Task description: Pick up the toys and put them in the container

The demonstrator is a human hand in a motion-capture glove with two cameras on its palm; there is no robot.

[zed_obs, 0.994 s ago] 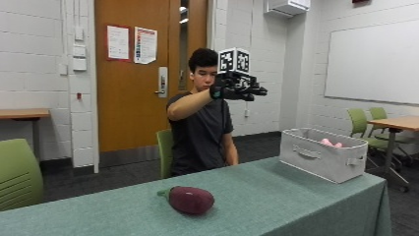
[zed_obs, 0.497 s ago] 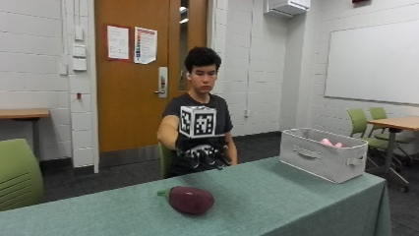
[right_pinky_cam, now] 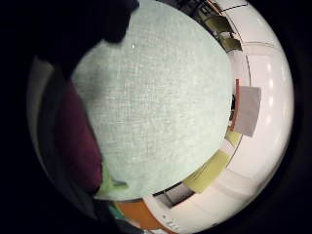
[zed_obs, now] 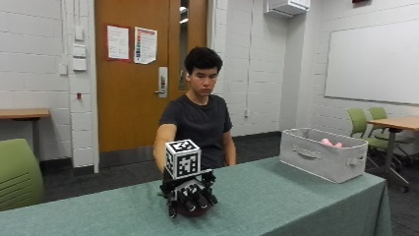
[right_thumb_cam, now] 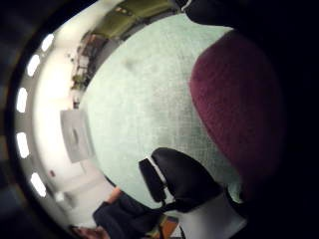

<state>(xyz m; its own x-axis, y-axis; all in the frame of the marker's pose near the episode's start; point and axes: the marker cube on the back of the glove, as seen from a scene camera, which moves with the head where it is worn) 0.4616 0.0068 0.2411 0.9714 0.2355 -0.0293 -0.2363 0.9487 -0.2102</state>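
A person sits behind a green-clothed surface (zed_obs: 288, 196), with the gloved right hand (zed_obs: 189, 195) down on a dark maroon toy (zed_obs: 195, 210) that lies near the front edge of the surface, left of its middle as the outside view shows it. The fingers (zed_obs: 196, 199) are spread and curved down over the top and front of the toy, covering most of it, so only a low sliver of maroon shows beneath them. In the thumb side palm view the maroon toy (right_thumb_cam: 239, 104) fills much of the picture right beside the palm, lying on the green cloth, with one gloved fingertip (right_thumb_cam: 184, 177) curled near it; in the little finger side palm view the toy (right_pinky_cam: 78, 141) shows at the palm's edge with a bit of green (right_pinky_cam: 109, 183) at its end. One grey fabric container (zed_obs: 322, 160) stands at the far right corner of the surface, well apart from the hand, with a handle loop on its long side and another on its short side; pink toys (zed_obs: 330, 143) peek above its rim, two rounded shapes as far as can be told. Bare cloth lies between the toy and the container. Around the room one green chair (zed_obs: 18, 172) stands at the left, two green chairs (zed_obs: 370, 123) beside a wooden table (zed_obs: 396, 123) at the right, and a wooden door (zed_obs: 140, 73) is behind the person.
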